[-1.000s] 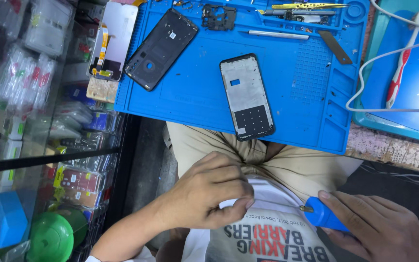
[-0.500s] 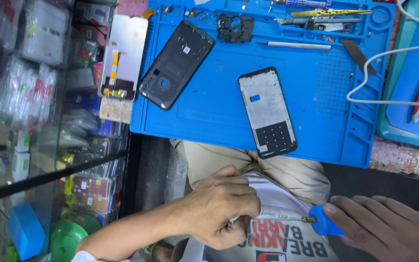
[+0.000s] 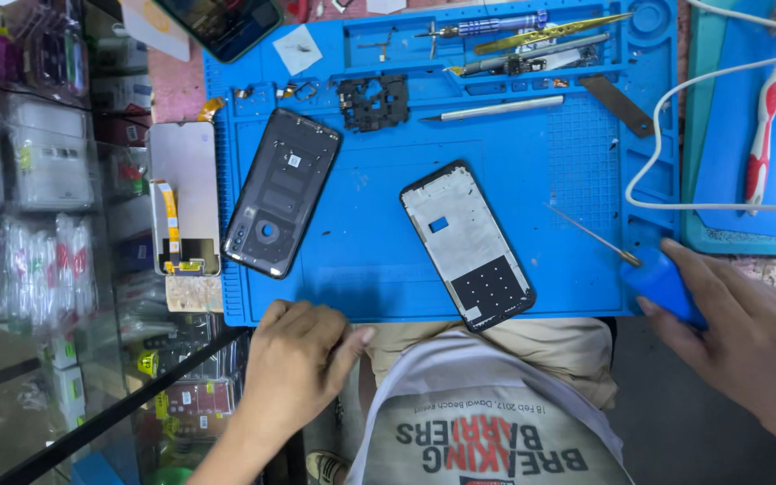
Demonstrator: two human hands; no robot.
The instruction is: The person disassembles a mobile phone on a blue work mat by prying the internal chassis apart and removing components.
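The left hand [image 3: 294, 364] rests at the near edge of the blue work mat [image 3: 361, 260], fingers loosely curled and holding nothing. The right hand [image 3: 747, 346] has its fingers clamped on a blue-handled screwdriver [image 3: 653, 274], tip pointing away over the mat. Beyond both sets of fingertips lie a phone frame [image 3: 467, 244] and, further left, a dark back cover [image 3: 282, 192].

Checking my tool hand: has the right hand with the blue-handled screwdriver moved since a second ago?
Yes. The right hand with the screwdriver has risen from the lap to the blue mat's lower right corner.
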